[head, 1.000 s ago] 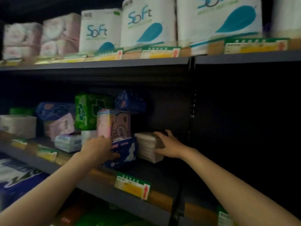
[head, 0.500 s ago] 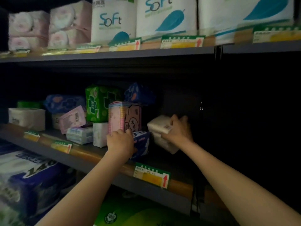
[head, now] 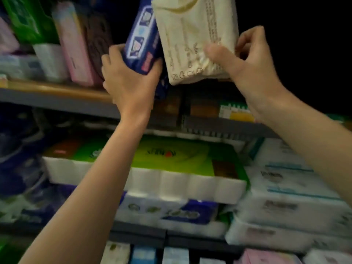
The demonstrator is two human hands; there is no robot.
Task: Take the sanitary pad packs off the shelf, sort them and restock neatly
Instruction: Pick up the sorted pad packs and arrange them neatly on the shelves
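Pad packs gripped, print too blurry.

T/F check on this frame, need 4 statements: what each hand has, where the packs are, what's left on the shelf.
1. The left hand grips a dark blue pack. True.
2. The right hand is empty. False: it holds a cream pack by its lower corner.
3. Both held packs lie flat on the shelf. False: both are lifted clear of it, tilted.
4. A pink pack stands on the shelf, left of the left hand. True.
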